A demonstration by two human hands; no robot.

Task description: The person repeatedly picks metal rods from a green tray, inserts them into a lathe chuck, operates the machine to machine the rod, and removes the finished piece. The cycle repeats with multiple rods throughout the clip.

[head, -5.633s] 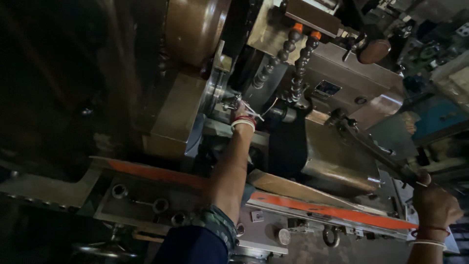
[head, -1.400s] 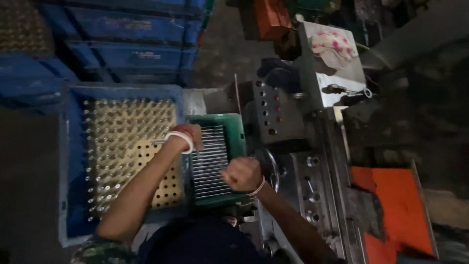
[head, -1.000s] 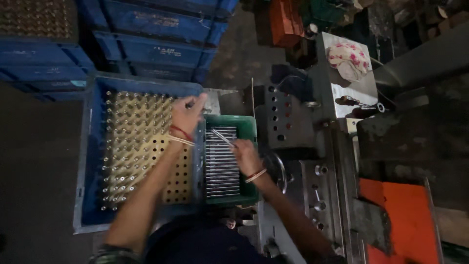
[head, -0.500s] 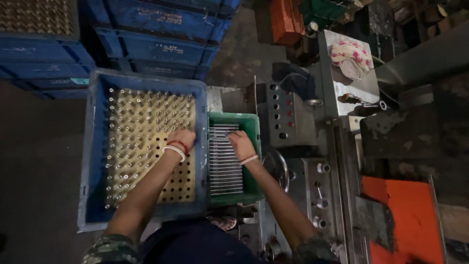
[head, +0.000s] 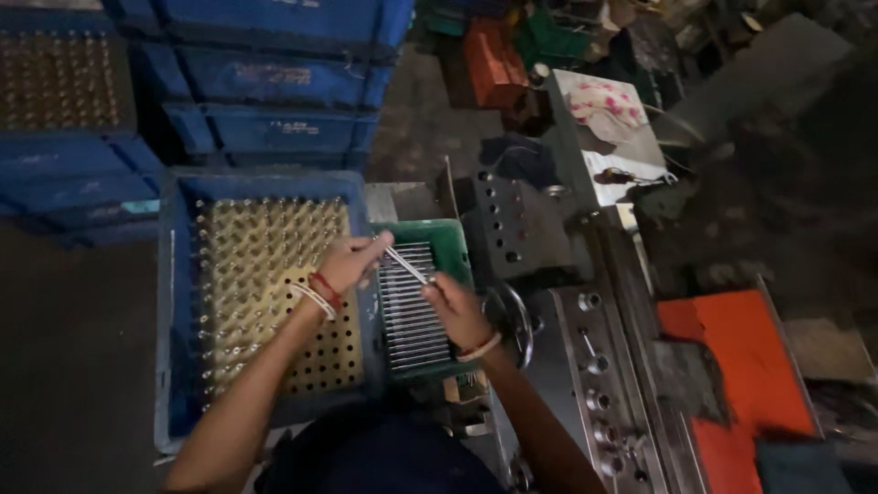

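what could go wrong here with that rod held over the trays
1. The thin metal rod is pinched only at its ends between the left hand and right hand, so it might slip into the green tray and scatter the rods lying there.
2. The blue crate of upright pins sits close under the left wrist, which might knock some over.

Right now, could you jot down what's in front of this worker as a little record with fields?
Left hand: left hand pinches one end of a thin metal rod
Right hand: right hand holds the rod's other end
Rod position: slanted above the green tray
Green tray: filled with a row of similar rods
Blue crate: left of the tray, holds a perforated board studded with upright metal pieces, its near corner showing bare holes
Behind: stacked blue crates
Right side: grey machine with an orange panel
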